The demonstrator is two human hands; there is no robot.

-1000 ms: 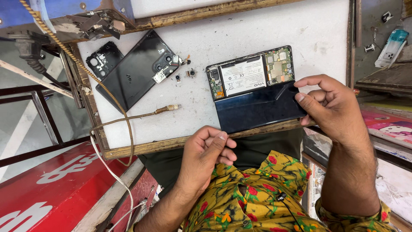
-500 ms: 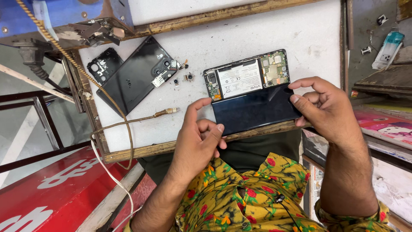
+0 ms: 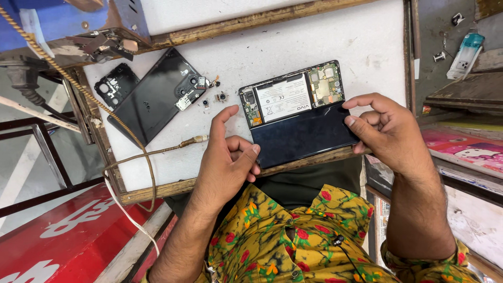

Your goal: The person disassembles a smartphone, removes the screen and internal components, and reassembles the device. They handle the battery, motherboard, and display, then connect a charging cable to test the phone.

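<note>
**Opened phone held at the near edge of a small white bench**

The opened smartphone (image 3: pixel 298 112) lies near the front wooden edge (image 3: pixel 157 191) of the white work surface (image 3: pixel 293 42), its long axis running left to right with the right end tipped slightly away from the person. Its far half shows the battery and circuit boards; its near half is a dark glossy panel that reaches the wooden rim.

The right hand (image 3: pixel 390 133) pinches the phone's right end between thumb and fingertips. The left hand (image 3: pixel 228 162) hovers at the phone's left end, forefinger raised, thumb across loosely curled fingers; whether it touches the phone cannot be told.

Open white surface lies beyond the phone up to the back wooden rail (image 3: pixel 251 21). To the left, the room is narrower: small loose parts (image 3: pixel 217 97), a black back cover (image 3: pixel 157 102), a camera frame piece (image 3: pixel 115 84) and a braided cable (image 3: pixel 157 152) occupy it.
</note>
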